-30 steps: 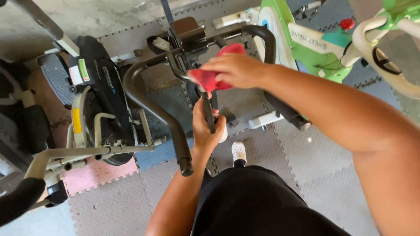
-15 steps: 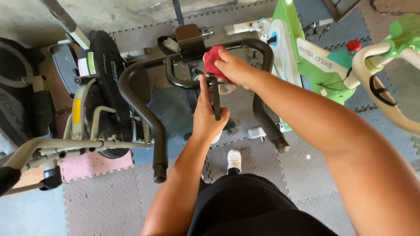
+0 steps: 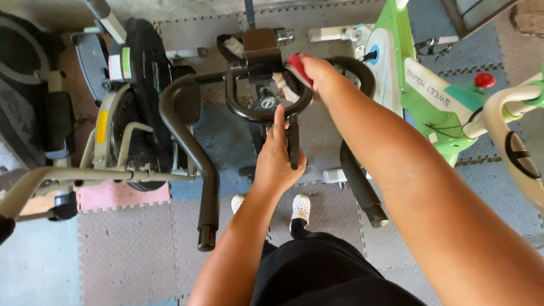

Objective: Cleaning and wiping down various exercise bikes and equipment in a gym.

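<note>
A red cloth point(image 3: 296, 65) is held bunched in the right hand point(image 3: 317, 71) near the upper middle of the frame, the fingers closed around it, and it is pressed against the black curved handlebar point(image 3: 266, 116) of a black exercise bike. The cloth sits just beside the dark brown console block point(image 3: 262, 54) mounted above the handlebar loop. The left hand point(image 3: 277, 161) is seen just below, at the centre of the frame, wrapped around a short black upright grip point(image 3: 293, 144) with the forefinger stretched upward along the frame; how tightly the grip is clasped cannot be told for certain, as the palm faces away from the camera.

Two long black handlebar arms point(image 3: 198, 164) are spread down and outward from the loop toward the lower part of the frame. Beneath them, white perforated clogs point(image 3: 300, 207) are visible on the grey interlocking foam floor mat point(image 3: 124, 249), above black shorts point(image 3: 317, 272) at the bottom edge. A green and white exercise bike point(image 3: 419, 96) is placed at the upper right, and a black and cream cross-trainer machine point(image 3: 124, 113) is placed at the left, well apart from both hands.
</note>
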